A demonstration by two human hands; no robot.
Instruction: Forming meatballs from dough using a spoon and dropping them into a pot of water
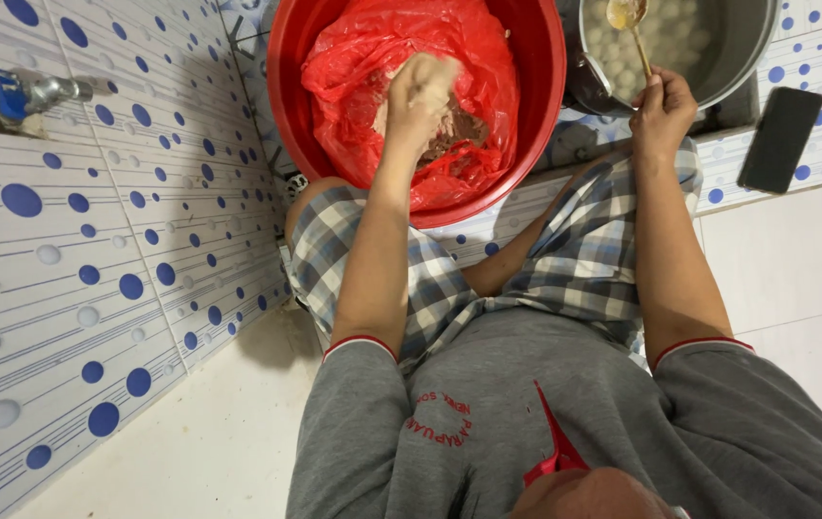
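A large red basin [546, 77] sits on the floor in front of my knees, lined with a red plastic bag [353, 67] that holds pale brownish paste [459, 130]. My left hand [418, 96] is inside the bag, smeared with paste and closed around a lump of it. My right hand [661, 111] grips the handle of a spoon [627, 14], whose bowl reaches over a metal pot [747, 58]. The pot holds water with several pale round balls [680, 29].
A tiled wall with blue dots [94, 240] rises on the left, with a blue-handled tap [26, 94]. A black phone [781, 139] lies on the dotted floor tiles at right. I sit low in checked shorts [574, 259] and a grey shirt.
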